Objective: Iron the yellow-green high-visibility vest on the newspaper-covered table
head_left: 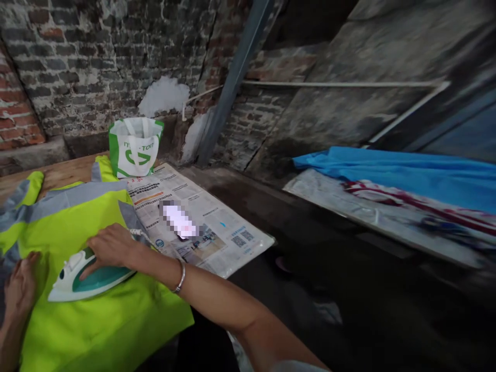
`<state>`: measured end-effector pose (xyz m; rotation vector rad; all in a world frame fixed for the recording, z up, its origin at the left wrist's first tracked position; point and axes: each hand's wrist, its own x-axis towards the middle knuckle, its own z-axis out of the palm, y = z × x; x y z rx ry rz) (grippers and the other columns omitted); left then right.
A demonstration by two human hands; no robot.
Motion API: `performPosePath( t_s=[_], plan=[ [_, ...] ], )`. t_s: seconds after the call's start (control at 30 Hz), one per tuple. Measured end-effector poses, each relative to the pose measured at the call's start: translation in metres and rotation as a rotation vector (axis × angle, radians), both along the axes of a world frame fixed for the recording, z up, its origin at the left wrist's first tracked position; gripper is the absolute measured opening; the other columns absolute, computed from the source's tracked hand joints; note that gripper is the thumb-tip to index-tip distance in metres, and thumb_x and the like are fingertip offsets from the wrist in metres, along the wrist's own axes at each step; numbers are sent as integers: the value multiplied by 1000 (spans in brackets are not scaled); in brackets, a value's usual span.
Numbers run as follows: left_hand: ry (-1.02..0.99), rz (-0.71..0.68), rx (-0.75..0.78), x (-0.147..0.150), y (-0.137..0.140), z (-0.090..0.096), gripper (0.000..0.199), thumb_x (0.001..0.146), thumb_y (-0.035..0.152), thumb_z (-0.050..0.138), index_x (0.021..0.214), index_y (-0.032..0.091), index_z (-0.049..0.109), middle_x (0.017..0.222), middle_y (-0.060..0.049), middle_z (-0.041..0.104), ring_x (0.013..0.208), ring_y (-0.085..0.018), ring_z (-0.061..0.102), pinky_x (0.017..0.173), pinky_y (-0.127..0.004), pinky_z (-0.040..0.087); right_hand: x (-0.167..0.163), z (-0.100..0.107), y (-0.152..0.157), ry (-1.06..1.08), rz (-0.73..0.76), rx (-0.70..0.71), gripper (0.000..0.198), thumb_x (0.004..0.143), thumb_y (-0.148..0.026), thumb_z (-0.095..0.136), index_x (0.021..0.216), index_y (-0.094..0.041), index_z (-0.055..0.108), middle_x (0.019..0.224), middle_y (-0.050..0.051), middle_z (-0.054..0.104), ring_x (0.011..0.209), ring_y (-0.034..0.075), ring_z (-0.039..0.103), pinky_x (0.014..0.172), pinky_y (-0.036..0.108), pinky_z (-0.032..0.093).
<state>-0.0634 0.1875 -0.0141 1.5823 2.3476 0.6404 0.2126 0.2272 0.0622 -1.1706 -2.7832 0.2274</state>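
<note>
A white and teal clothes iron (104, 279) rests on a bright yellow high-visibility garment (101, 323) with grey bands. My right hand (110, 249) is wrapped round the iron's handle, and the iron's pointed tip faces left. Near the left edge of the view, my left hand (21, 287) lies on the cloth a short way from that tip, its fingers stretched out with nothing in them. The garment is spread over the table, its lower edge hanging toward me. A white cord end (139, 235) shows behind my right wrist.
Newspaper (205, 206) under clear plastic covers the table's right part, with a pixelated, bright phone-like object (179, 221) on it. A white and green bag (135, 147) stands at the back. Rightward, beyond a dark gap, another surface (321, 194) bears blue cloth (395, 170).
</note>
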Motion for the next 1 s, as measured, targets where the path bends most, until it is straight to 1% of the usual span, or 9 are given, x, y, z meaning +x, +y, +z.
performPosePath(
  t_s=[0.1,0.23,0.3,0.43,0.57,0.67,0.8,0.9,1.0],
  plan=[
    [19,-21,-6,-1,0,-4,95,101,58,-7,145,10,64,163,-18,51,160,-35,34,132,-58,19,-8,-6,9,21,-74,13,65,85,-82,68,102,-20,80,98,15,82,102,31,79,85,36,58],
    [-5,-25,-49,3,-2,-3,97,101,56,-9,148,5,59,167,-19,45,162,-35,30,133,-57,15,-25,-15,43,63,-167,87,69,90,-82,61,103,-17,79,106,19,81,109,32,77,92,39,57],
    [-12,-12,-51,5,-3,-2,99,100,58,-10,150,6,57,167,-19,46,162,-34,31,133,-56,15,-34,-19,66,89,-210,120,69,92,-80,61,104,-15,79,108,21,80,110,32,76,93,39,57],
    [5,14,-36,6,-3,-4,98,99,61,-9,152,10,56,162,-19,52,160,-33,34,132,-56,19,-51,-21,108,122,-271,152,67,89,-76,69,107,-13,79,113,22,79,111,32,75,92,37,57],
    [9,24,-43,8,-3,-4,99,98,62,-9,153,8,54,162,-22,51,161,-33,32,132,-56,18,-58,-19,128,132,-324,167,63,92,-73,68,113,-14,77,117,20,78,113,32,74,92,38,57],
    [10,34,-41,10,-3,-2,97,100,58,-7,154,4,52,162,-26,50,161,-34,33,131,-56,20,-57,-16,128,118,-328,155,66,91,-74,69,117,-13,75,120,21,77,116,32,72,95,38,56],
    [11,41,-15,8,-4,-5,95,101,55,-6,151,0,54,161,-32,48,158,-38,37,129,-56,26,-50,-12,113,62,-288,86,73,84,-79,73,114,-13,76,122,22,77,118,33,72,98,37,54],
    [7,23,12,5,-4,-9,90,103,53,-2,152,3,54,161,-28,50,159,-35,36,130,-55,26,-42,-10,90,24,-263,47,74,83,-84,69,110,-15,77,118,21,78,116,33,73,96,37,54],
    [-14,30,3,5,-3,-8,86,105,52,0,154,7,53,161,-24,52,160,-32,35,131,-55,22,-30,-10,57,-20,-216,22,74,81,-88,66,101,-17,78,111,19,80,111,32,75,91,36,55]
  ],
)
